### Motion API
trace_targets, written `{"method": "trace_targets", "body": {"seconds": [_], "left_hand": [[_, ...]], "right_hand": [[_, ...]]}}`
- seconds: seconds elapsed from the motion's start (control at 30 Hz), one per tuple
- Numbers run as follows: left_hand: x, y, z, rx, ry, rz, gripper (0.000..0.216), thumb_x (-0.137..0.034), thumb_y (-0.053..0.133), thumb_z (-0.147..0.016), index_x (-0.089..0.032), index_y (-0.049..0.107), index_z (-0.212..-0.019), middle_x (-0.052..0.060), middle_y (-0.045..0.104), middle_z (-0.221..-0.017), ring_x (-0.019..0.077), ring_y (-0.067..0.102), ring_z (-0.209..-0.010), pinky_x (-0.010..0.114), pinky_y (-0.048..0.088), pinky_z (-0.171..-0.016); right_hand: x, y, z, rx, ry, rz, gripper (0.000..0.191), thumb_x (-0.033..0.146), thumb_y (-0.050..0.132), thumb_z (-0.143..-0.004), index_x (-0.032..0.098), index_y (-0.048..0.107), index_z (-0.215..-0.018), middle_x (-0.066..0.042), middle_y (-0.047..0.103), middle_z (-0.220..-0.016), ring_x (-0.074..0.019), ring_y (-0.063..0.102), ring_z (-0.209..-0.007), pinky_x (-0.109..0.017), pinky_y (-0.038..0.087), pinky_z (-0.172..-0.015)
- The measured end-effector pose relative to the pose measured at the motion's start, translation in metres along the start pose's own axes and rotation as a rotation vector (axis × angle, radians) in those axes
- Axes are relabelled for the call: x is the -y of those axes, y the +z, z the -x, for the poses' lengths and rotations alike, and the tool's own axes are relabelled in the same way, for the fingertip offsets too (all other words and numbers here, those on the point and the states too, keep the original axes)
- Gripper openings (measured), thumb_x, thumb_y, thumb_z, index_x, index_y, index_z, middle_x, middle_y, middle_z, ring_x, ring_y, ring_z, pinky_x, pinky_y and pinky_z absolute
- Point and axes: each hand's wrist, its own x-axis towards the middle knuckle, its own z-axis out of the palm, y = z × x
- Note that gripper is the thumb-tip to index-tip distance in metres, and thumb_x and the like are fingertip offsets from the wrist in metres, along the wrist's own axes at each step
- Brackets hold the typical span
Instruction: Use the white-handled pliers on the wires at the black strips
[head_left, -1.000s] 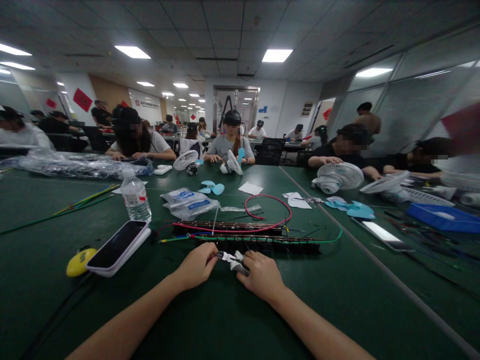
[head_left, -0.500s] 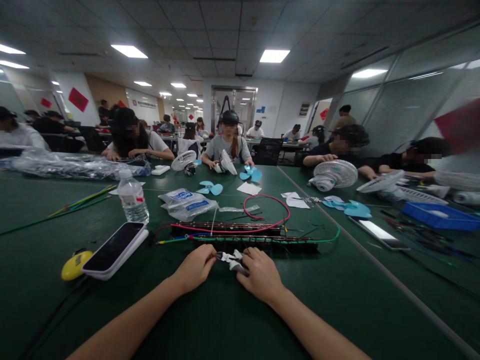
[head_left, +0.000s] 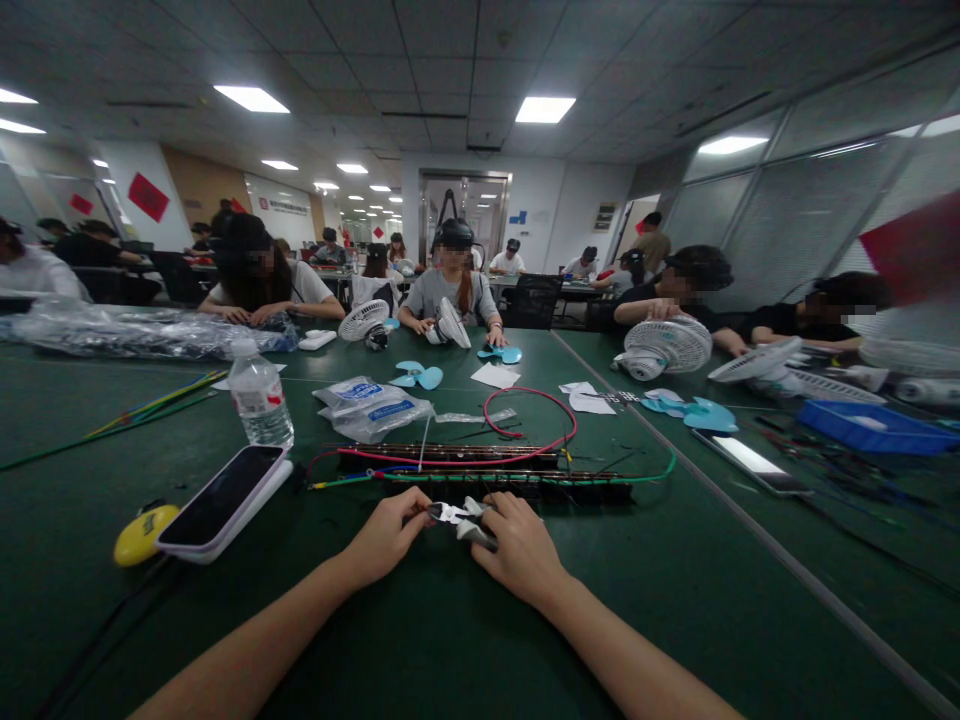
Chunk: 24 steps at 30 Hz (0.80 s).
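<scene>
- On my feed, the right hand grips white-and-grey pliers by the handles.
- The left hand pinches narrowly at their tip; I can't tell on what.
- Pliers sit between both hands, near the black strips.

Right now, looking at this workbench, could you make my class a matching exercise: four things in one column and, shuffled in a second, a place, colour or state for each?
Things:
1. Pliers
2. Water bottle
3. Red wire
4. Tray

Descriptions:
A. Blue, toward the right edge of the picture
B. Held in the right hand
C. Curled into a loop
D. Clear, standing upright

Right pairs: 1-B, 2-D, 3-C, 4-A.
</scene>
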Motion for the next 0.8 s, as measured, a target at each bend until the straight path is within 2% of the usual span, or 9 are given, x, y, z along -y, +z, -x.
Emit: {"method": "trace_targets", "body": {"seconds": [0.43,0.8], "left_hand": [[0.0054,0.0002,-0.0008,-0.006,0.005,0.017,0.012,-0.022,0.050,-0.088,-0.016,0.060,-0.088,0.004,0.067,-0.083,0.0184,0.063,-0.077,0.028,0.046,-0.071],[0.0020,-0.0009,-0.0017,0.012,0.006,-0.052,0.013,-0.021,0.048,-0.088,-0.016,0.060,-0.089,0.004,0.068,-0.083,0.0187,0.062,-0.077,0.029,0.047,-0.072]], "right_hand": [[0.0019,-0.0023,-0.0005,-0.002,-0.005,0.021,0.015,0.027,0.064,-0.073,0.017,0.062,-0.084,-0.009,0.059,-0.106,-0.0230,0.051,-0.093,-0.035,0.040,-0.079],[0.0028,-0.0019,-0.0006,0.062,0.027,0.075,0.017,0.033,0.061,-0.076,0.018,0.064,-0.084,-0.007,0.063,-0.102,-0.0207,0.056,-0.089,-0.032,0.042,-0.078]]}}
